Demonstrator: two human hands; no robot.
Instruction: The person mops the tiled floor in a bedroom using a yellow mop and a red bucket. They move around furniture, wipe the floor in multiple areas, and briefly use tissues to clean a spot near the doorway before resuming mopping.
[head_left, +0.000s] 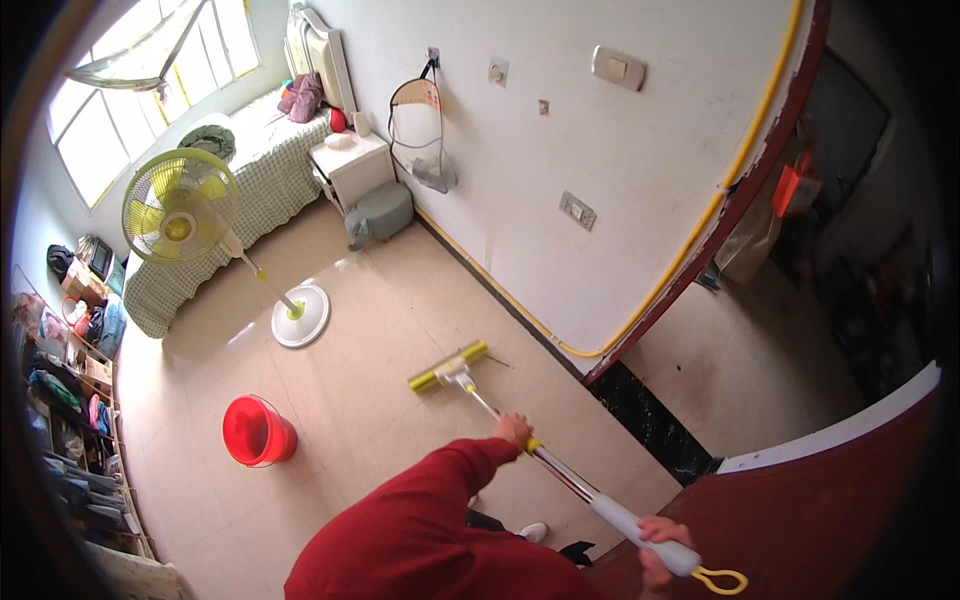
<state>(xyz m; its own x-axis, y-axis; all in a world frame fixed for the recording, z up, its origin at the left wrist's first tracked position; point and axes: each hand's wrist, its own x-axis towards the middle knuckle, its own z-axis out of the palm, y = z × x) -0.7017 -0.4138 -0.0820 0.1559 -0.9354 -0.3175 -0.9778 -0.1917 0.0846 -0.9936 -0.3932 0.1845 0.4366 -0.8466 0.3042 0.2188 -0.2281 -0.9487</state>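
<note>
I hold a sponge mop by its metal shaft (566, 472) with both hands. My left hand (513, 430) is closed around the shaft just above the mop head's end, near a yellow collar (533, 445). Around the grey-white grip (622, 517), close to the yellow hanging loop (724, 582), my right hand (664, 546) is wrapped. The yellow sponge head (448, 367) is at the tiled floor (360, 405), a little blurred; whether it presses on the tiles I cannot tell. A red bucket (259, 433) with a wire handle stands to the left of it.
A green pedestal fan (180, 206) rises from a round white base (300, 316). Beyond are a bed (262, 172), a white nightstand (352, 165) and a grey elephant stool (381, 214). Loaded shelves (82, 420) line the left. A black threshold (652, 424) crosses the doorway at right.
</note>
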